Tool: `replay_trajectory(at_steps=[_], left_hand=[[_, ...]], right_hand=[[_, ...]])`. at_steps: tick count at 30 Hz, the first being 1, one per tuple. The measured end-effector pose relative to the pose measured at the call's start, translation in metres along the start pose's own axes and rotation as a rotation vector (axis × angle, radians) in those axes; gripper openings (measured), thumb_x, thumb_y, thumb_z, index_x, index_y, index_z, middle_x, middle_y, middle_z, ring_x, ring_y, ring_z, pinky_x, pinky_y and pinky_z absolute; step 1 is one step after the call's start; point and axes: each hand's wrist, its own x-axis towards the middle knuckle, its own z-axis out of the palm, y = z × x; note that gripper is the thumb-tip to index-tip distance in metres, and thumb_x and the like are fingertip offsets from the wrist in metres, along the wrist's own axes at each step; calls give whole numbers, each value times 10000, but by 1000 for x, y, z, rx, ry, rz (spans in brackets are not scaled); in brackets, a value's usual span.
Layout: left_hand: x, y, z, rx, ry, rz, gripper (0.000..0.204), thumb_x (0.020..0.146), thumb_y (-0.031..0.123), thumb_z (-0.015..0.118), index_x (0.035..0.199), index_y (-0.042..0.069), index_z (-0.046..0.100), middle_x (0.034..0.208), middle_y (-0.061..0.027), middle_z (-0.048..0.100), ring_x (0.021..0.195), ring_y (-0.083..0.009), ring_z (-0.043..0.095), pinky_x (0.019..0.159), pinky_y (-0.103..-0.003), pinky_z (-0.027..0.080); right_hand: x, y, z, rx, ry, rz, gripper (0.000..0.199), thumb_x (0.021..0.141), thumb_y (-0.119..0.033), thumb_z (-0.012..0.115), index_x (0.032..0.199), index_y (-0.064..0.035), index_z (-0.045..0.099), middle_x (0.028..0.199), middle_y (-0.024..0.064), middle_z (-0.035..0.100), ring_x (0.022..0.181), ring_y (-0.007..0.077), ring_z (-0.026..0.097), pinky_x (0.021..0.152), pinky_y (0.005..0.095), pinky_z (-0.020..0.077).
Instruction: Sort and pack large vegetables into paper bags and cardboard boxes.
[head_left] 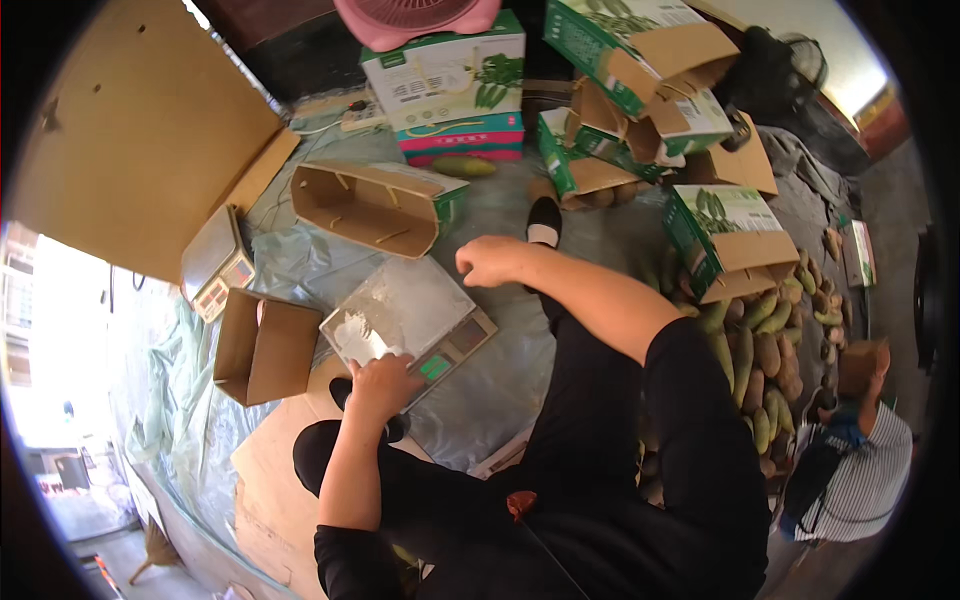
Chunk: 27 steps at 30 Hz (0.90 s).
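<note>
My right hand (490, 261) hangs with its fingers curled over the far right corner of the flat scale (400, 305); nothing sticks out of it, yet I can't tell whether the fingertips meet or pinch something small. My left hand (383, 385) is at the scale's near edge, fingers bent downward, and whether they clasp that edge or merely rest there I can't make out. So the scale lies between my two grips, its metal plate bare, its keypad strip slanting from just beside my left hand up toward the space below my right. The relation that matters most is to the open carton (365, 205): it lies on its side just past the scale, to the left of my right hand and a little beyond it, its long axis slanting from far left down toward that hand, its mouth facing me. My right hand is clearly the nearer one; my left has the whole plate in between. A smaller brown box (283, 350) stands left of my left hand.
</note>
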Motion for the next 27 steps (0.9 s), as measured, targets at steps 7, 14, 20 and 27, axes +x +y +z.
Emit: replay_trajectory(at_steps=[7,14,20,27], left_hand=[[5,-14,2,-161,299,115,252,789,272,615,976,104,595,926,-121,613,947,-338,589,982,-577,314],[0,-24,0,-90,163,49,381,803,337,624,1124,133,590,970,-121,629,971,-298,589,954,-529,347],[-2,-26,-5,-166,224,72,266,777,286,619,967,100,605,937,-115,619,915,-326,598,880,-461,400],[-1,-32,-14,-228,282,50,416,777,299,649,1139,101,594,1006,-138,627,948,-337,587,865,-428,425]], right_hand=[[78,6,-26,-50,223,215,283,774,-291,645,1030,-175,623,1338,135,417,1032,328,561,864,429,459],[132,20,22,-25,228,348,443,788,-281,648,1213,-195,557,1491,139,172,1126,336,522,941,403,435],[154,37,23,8,547,388,413,797,-72,500,1209,-67,526,1349,157,395,1055,350,553,894,418,455],[104,25,-68,-169,568,296,362,773,-21,470,1116,-53,580,1258,132,483,1005,349,569,867,424,462]])
